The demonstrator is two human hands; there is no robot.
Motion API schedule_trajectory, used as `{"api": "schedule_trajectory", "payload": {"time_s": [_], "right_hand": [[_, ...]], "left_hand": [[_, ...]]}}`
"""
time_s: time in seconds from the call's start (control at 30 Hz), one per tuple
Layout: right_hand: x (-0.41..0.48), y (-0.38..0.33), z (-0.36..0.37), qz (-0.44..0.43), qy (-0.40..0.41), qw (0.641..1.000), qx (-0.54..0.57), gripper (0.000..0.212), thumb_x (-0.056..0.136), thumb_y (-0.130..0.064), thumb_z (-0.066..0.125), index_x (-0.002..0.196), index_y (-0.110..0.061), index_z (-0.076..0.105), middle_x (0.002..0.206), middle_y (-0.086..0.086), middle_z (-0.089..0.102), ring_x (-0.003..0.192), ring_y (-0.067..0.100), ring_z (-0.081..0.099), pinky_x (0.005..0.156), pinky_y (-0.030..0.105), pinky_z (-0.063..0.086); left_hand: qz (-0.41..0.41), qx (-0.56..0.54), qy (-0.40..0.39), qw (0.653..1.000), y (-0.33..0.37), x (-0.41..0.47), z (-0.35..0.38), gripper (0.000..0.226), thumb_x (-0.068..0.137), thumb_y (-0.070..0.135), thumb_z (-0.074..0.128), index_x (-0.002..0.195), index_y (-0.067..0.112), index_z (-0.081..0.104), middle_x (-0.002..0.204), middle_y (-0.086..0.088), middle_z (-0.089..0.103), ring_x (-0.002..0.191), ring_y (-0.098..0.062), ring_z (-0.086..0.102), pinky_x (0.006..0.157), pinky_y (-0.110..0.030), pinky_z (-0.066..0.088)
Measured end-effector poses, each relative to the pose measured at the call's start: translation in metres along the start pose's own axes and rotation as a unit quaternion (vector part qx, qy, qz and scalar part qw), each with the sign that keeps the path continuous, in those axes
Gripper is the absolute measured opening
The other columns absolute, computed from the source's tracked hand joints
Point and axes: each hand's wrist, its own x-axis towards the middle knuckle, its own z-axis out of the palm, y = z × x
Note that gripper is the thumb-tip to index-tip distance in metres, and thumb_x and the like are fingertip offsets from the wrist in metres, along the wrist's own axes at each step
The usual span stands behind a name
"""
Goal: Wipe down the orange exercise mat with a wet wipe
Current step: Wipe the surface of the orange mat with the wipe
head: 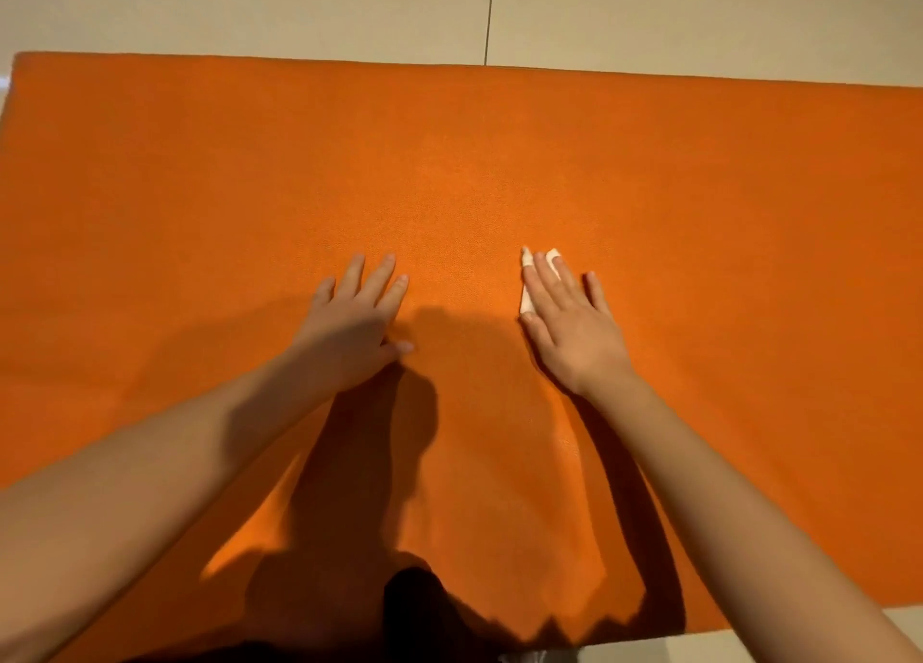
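You have one mat [449, 163], one wipe [528, 298], and two hands: left [357, 327], right [574, 332].

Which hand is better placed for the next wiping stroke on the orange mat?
Right. The right hand presses the white wipe flat onto the mat. The left hand lies flat on bare mat, holding nothing.

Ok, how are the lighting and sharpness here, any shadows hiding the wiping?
Head view: dark arm and body shadows fall on the near mat; left hand, right hand and wipe are lit and readable; picture slightly soft, no glare.
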Motion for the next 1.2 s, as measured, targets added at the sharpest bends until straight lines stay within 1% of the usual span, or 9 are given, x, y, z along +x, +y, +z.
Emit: {"api": "schedule_trajectory", "payload": {"time_s": [0.1,0.23,0.3,0.37,0.5,0.7,0.9,1.1,1.2], "right_hand": [[-0.004,-0.027,0.006,0.084,-0.004,0.995,0.053,0.06,0.104,-0.04,0.02,0.157,-0.02,0.001,0.163,-0.007,-0.009,0.149,0.014,-0.014,0.118,0.04,-0.009],[-0.042,-0.047,0.013,-0.07,-0.057,0.994,0.054,0.069,0.094,-0.052,0.003,0.157,-0.023,0.003,0.161,-0.014,-0.009,0.148,0.01,-0.016,0.119,0.04,-0.011],[-0.05,-0.03,0.011,-0.098,-0.07,0.992,0.024,0.073,0.09,-0.054,-0.003,0.157,-0.026,0.004,0.161,-0.015,-0.006,0.148,0.008,-0.014,0.119,0.04,-0.012],[-0.048,-0.016,0.007,-0.051,-0.059,0.997,0.009,0.071,0.091,-0.054,-0.005,0.157,-0.027,0.002,0.162,-0.013,-0.004,0.149,0.008,-0.011,0.121,0.045,-0.008],[-0.049,-0.034,0.01,0.067,-0.054,0.995,0.058,0.058,0.105,-0.041,0.017,0.157,-0.025,-0.004,0.163,-0.01,-0.01,0.149,0.01,-0.015,0.118,0.041,-0.01],[-0.1,-0.06,0.008,-0.05,-0.107,0.991,0.064,0.056,0.106,-0.041,0.018,0.157,-0.026,0.0,0.162,-0.014,-0.009,0.148,0.006,-0.015,0.12,0.041,-0.012],[-0.096,-0.046,0.008,0.056,-0.094,0.991,0.077,0.056,0.106,-0.041,0.016,0.156,-0.028,-0.006,0.163,-0.01,-0.009,0.148,0.008,-0.016,0.119,0.039,-0.012],[-0.16,-0.063,0.001,-0.019,-0.121,0.985,0.119,0.055,0.106,-0.042,0.019,0.156,-0.032,-0.002,0.159,-0.019,-0.008,0.146,0.0,-0.016,0.12,0.037,-0.013],[-0.152,-0.045,0.003,0.021,-0.123,0.987,0.096,0.053,0.106,-0.042,0.016,0.156,-0.032,-0.001,0.161,-0.017,-0.006,0.147,0.001,-0.013,0.12,0.038,-0.013]], "left_hand": [[-0.003,-0.006,-0.013,1.0,0.008,-0.01,0.006,0.086,0.095,0.06,0.043,0.157,0.02,-0.002,0.163,-0.003,-0.017,0.15,-0.031,-0.014,0.12,-0.05,0.007],[0.002,-0.014,-0.022,1.0,0.015,-0.027,0.017,0.087,0.094,0.062,0.043,0.157,0.021,-0.001,0.163,-0.003,-0.016,0.15,-0.031,-0.014,0.12,-0.051,0.006],[0.012,-0.013,-0.029,0.999,0.016,-0.035,0.019,0.086,0.094,0.063,0.041,0.157,0.021,0.0,0.163,-0.003,-0.017,0.149,-0.031,-0.015,0.12,-0.051,0.005],[0.019,-0.008,-0.036,0.999,0.016,-0.042,0.021,0.085,0.095,0.064,0.038,0.157,0.022,-0.001,0.163,-0.002,-0.017,0.15,-0.03,-0.015,0.12,-0.05,0.004],[0.011,-0.014,-0.036,0.999,0.022,-0.055,0.03,0.081,0.097,0.061,0.036,0.157,0.023,-0.002,0.163,0.0,-0.017,0.15,-0.027,-0.015,0.121,-0.049,0.003],[-0.002,-0.011,-0.046,0.999,0.028,-0.068,0.034,0.074,0.1,0.057,0.029,0.157,0.024,-0.006,0.163,0.002,-0.018,0.15,-0.025,-0.016,0.121,-0.048,0.001],[-0.006,-0.02,-0.058,0.998,0.032,-0.077,0.038,0.071,0.101,0.056,0.025,0.156,0.024,-0.007,0.163,0.002,-0.019,0.149,-0.024,-0.017,0.122,-0.048,0.0],[-0.017,-0.009,-0.053,0.998,0.039,-0.083,0.037,0.068,0.103,0.052,0.021,0.157,0.021,-0.006,0.163,-0.001,-0.016,0.15,-0.026,-0.013,0.122,-0.049,0.003],[-0.017,-0.016,-0.044,0.999,0.041,-0.084,0.04,0.067,0.103,0.052,0.02,0.157,0.021,-0.004,0.164,-0.001,-0.014,0.15,-0.027,-0.011,0.122,-0.049,0.005]]}}
